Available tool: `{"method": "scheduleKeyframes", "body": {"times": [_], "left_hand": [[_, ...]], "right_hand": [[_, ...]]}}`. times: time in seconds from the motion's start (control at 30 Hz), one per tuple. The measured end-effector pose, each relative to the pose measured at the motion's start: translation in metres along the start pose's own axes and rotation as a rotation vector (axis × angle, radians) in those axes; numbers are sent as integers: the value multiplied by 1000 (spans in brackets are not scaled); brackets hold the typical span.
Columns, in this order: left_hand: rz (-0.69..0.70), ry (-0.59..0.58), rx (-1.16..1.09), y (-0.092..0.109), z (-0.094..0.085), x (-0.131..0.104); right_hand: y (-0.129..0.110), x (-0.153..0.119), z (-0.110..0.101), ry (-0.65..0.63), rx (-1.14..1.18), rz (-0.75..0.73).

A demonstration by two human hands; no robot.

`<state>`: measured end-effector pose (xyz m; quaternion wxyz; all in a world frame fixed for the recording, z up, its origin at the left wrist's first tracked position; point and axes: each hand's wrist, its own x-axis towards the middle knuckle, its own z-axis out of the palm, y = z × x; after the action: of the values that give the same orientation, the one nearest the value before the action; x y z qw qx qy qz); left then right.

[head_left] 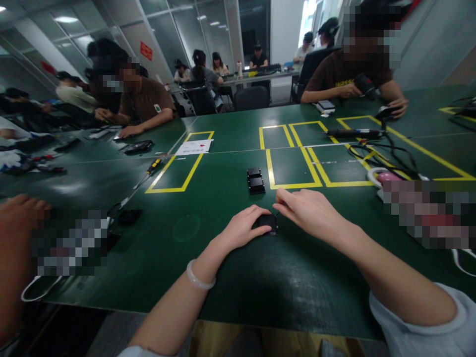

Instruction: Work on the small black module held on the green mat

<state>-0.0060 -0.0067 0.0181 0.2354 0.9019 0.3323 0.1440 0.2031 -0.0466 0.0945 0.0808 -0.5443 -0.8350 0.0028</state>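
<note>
My left hand (247,226) lies over a small flat black rectangular part (272,225) on the table, its thumb and fingers gripping the sides. At the part's upper right corner, my right hand (303,206) is closed in a pinch. A thin dark sliver shows by those fingertips, too small to make out. Just beyond my hands sits another black piece (256,181), made of two raised blocks with small bright spots along the edges. The hidden side of the held part is under my left hand.
Yellow tape outlines (293,186) mark the green table (223,277). A yellow-and-black-handled screwdriver (153,166) and a white paper (194,147) lie left. A black pen-shaped tool (355,134) with cables lies right. A co-worker's arm (17,258) reaches in at left; other people sit across.
</note>
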Motion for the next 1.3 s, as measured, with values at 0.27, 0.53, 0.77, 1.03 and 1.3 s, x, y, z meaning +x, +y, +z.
{"method": "scheduleKeyframes", "body": {"times": [0.27, 0.53, 0.77, 1.03, 1.3], "left_hand": [[12, 4, -5, 0, 0, 0], [4, -5, -4, 1, -1, 0], [3, -5, 4, 1, -1, 0], [1, -2, -4, 1, -1, -1], [2, 3, 7, 1, -1, 0]], "right_hand": [[-1, -4, -2, 43, 101, -19], [0, -1, -1, -11, 8, 17], [-1, -3, -4, 31, 84, 0], [3, -2, 1, 28, 101, -18], [0, -2, -3, 1, 32, 38]]}}
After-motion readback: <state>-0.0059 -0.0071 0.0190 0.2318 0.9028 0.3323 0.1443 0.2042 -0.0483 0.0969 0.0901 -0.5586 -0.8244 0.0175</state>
